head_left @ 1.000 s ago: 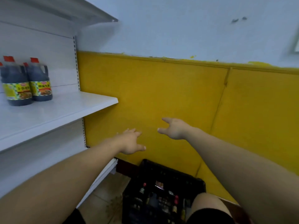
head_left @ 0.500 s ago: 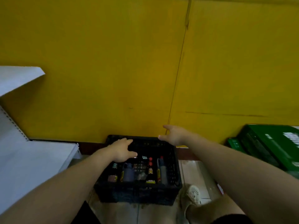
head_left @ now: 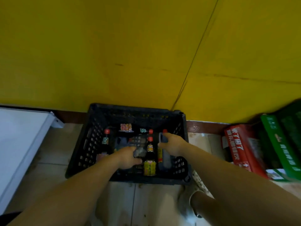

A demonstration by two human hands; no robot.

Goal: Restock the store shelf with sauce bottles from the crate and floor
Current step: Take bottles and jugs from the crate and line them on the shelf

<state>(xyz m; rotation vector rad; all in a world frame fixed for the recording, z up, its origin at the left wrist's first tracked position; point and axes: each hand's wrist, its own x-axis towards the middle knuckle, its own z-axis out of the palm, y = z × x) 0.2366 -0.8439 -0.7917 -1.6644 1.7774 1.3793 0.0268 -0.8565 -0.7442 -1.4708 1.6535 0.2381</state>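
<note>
A: What is happening now?

B: The person is bending over the black crate [head_left: 88, 144]; a moment ago they were looking up at the white shelf [head_left: 19, 136], where two dark jugs were standing; now the head is pointing down, and both hands are going into the crate.

A: Where are the sauce bottles?

B: They are standing inside the crate, which is sitting on the floor against the yellow wall [head_left: 114, 46]; a tall bottle [head_left: 149, 160] with a yellow label is standing near the middle; a big jug [head_left: 166, 160] is standing just to its right; a small bottle [head_left: 105, 141] is standing on the left side.

A: What are the hands doing?

B: The left hand [head_left: 128, 158] is reaching down with its fingers spread, holding nothing, just beside the tall bottle; the right hand [head_left: 173, 146] is lying on the top of the big jug, by its handle; the picture is blurry, so I cannot tell if its fingers are closing round it.

A: So how is the job going?

B: I am guessing the picking up is only starting; no bottle is coming out yet; lots are waiting in the crate; the shelf is showing just to the left, so the carry back is looking short.
</note>
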